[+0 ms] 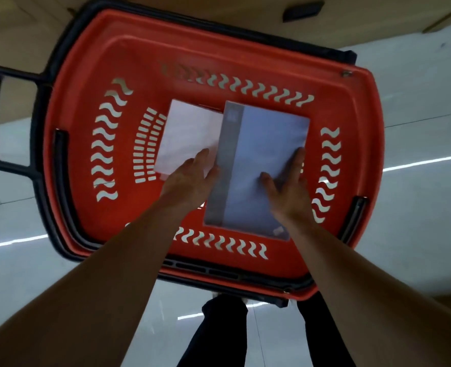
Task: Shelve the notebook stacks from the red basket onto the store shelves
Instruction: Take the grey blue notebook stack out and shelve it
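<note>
Both hands reach down into the basket, one on each long edge of the same stack. Left hand (192, 178) sits at the grey spine side w/ fingers spread and mostly straight, thumb toward the edge; right hand (285, 186) lies flat on the cover, fingers splayed to the far edge. Neither is closed yet, so it's contact, not a grip, I'd say. Bracketing it from both sides probably means a two-handed lift, to keep the stack square.

Blue-grey glossy notebook stack w/ a darker grey spine strip (258, 154) lies flat on the basket floor, right of centre. Touching or slightly under its left edge is a white rectangular notebook stack (190, 136), tilted a bit; can't tell which overlaps.

Red plastic shopping basket w/ wavy slots and black handles (92, 75) stands on pale glossy floor tiles (417, 133). No shelves in view.
</note>
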{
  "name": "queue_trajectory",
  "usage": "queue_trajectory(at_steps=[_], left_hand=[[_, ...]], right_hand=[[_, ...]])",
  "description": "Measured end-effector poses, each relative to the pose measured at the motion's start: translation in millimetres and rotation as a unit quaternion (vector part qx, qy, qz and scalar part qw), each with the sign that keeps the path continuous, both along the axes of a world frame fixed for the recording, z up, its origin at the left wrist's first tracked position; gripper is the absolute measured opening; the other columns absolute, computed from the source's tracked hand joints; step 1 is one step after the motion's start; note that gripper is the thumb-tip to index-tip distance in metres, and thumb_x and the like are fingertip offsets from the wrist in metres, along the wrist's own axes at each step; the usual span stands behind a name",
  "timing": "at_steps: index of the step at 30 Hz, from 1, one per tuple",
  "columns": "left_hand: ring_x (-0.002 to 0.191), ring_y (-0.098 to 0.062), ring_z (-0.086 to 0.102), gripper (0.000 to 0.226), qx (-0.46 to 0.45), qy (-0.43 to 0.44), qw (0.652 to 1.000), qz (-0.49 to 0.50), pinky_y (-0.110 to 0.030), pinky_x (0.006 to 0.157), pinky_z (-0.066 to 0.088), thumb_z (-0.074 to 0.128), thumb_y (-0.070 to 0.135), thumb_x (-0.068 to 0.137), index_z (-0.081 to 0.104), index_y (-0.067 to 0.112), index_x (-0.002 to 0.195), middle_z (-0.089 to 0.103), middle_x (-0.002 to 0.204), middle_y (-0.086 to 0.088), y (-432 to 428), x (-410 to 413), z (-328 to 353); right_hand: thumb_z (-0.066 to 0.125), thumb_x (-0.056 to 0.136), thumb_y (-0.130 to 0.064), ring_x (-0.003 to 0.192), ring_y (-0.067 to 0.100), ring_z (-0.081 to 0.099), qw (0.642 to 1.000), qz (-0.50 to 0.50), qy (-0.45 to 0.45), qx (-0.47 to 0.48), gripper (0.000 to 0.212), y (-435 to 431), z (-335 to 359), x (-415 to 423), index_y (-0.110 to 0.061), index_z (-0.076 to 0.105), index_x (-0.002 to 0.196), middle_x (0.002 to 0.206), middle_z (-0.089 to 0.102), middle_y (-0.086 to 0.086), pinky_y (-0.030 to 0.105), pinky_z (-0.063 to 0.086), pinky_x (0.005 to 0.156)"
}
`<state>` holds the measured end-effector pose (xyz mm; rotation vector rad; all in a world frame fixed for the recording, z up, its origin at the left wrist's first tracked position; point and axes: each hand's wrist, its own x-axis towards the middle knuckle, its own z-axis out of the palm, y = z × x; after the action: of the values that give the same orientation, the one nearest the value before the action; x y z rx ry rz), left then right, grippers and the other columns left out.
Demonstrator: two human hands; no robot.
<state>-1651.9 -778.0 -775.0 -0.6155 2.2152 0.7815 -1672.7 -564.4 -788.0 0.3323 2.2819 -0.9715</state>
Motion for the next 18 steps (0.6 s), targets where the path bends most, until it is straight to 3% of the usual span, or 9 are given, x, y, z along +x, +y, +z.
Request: queue_trajectory(at_steps=[2, 5, 10, 12, 14, 18], left_hand=[[0.134, -0.027, 0.05, 0.05, 0.044, 0.013, 0.999, 0.003, -0.049, 0.109, 0.044, 0.036, 0.049, 0.105, 0.03, 0.032, 0.152, 0.045, 0.153, 0.002, 4, -3, -4], [0.125, -0.025, 0.057, 0.043, 0.08, 0.032, 0.996, 0.025, -0.044, 0.102, 0.05, 0.039, 0.042, 0.106, 0.037, 0.027, 0.147, 0.054, 0.143, 0.001, 10, -7, -6], [0.124, -0.029, 0.057, 0.062, 0.08, 0.003, 0.996, 0.034, -0.038, 0.092, 0.049, 0.055, 0.047, 0.099, 0.028, 0.023, 0.149, 0.054, 0.142, -0.004, 15, -9, -11], [0.128, -0.03, 0.054, 0.068, 0.092, -0.008, 0.994, 0.06, -0.041, 0.097, 0.048, 0.059, 0.047, 0.097, 0.024, 0.024, 0.151, 0.051, 0.145, -0.005, 13, -8, -10], [0.13, -0.03, 0.051, 0.069, 0.096, 0.001, 0.991, 0.097, -0.041, 0.1, 0.045, 0.061, 0.043, 0.096, 0.025, 0.023, 0.152, 0.049, 0.147, -0.006, 10, -7, -8], [0.133, -0.03, 0.048, 0.066, 0.089, 0.016, 0.983, 0.162, -0.049, 0.109, 0.044, 0.065, 0.04, 0.093, 0.034, 0.021, 0.148, 0.05, 0.146, -0.006, -4, -2, -7]], right_hand=[[0.055, 0.087, -0.07, 0.131, 0.03, 0.057, 0.999, -0.028, 0.02, -0.026, 0.1, 1, -6, 0, -0.054, -0.019, 0.152, 0.158, 0.042, 0.003, 0.054, 0.055, 0.097], [0.06, 0.091, -0.061, 0.137, 0.028, 0.051, 0.998, -0.03, 0.032, -0.046, 0.1, -1, -11, -2, -0.049, -0.016, 0.155, 0.163, 0.032, 0.001, 0.052, 0.054, 0.101], [0.065, 0.091, -0.055, 0.14, 0.029, 0.045, 0.998, 0.002, 0.042, -0.051, 0.107, -2, -15, -2, -0.044, -0.019, 0.155, 0.165, 0.025, 0.004, 0.049, 0.05, 0.106], [0.07, 0.09, -0.051, 0.141, 0.027, 0.042, 0.998, 0.022, 0.037, -0.051, 0.111, -3, -15, -1, -0.037, -0.016, 0.158, 0.164, 0.025, 0.005, 0.037, 0.043, 0.108], [0.074, 0.087, -0.051, 0.141, 0.028, 0.04, 0.998, 0.04, 0.032, -0.045, 0.116, -6, -13, -1, -0.036, -0.015, 0.159, 0.162, 0.022, 0.007, 0.028, 0.038, 0.1], [0.077, 0.083, -0.053, 0.143, 0.03, 0.037, 0.996, 0.065, 0.024, -0.064, 0.12, -20, -13, 0, -0.04, -0.015, 0.158, 0.162, 0.018, 0.005, 0.044, 0.047, 0.104]])
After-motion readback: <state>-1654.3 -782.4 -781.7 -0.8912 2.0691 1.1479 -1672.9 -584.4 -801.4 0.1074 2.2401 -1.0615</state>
